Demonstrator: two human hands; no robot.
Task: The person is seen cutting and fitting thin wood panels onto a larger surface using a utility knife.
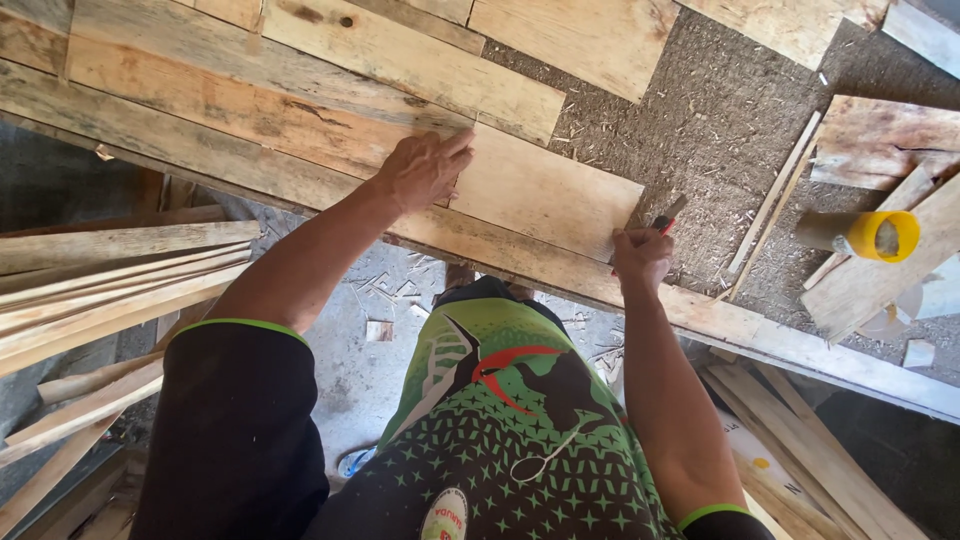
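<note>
Left hand (pixel 425 168) is pressing flat, fingers spread, steadying the short board (pixel 540 190); right hand (pixel 640 255), at the board's near corner, is gripping a red-tipped pencil (pixel 664 220) for marking.

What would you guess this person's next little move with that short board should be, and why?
Probably run the pencil along the short board's right end. The left hand lies flat on the board, and the right hand holds the pencil at that edge.

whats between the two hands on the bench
In the head view, a short pale board spans the stretch: the left hand lies flat on one end, the right hand, holding a pencil, is at the other.
</note>
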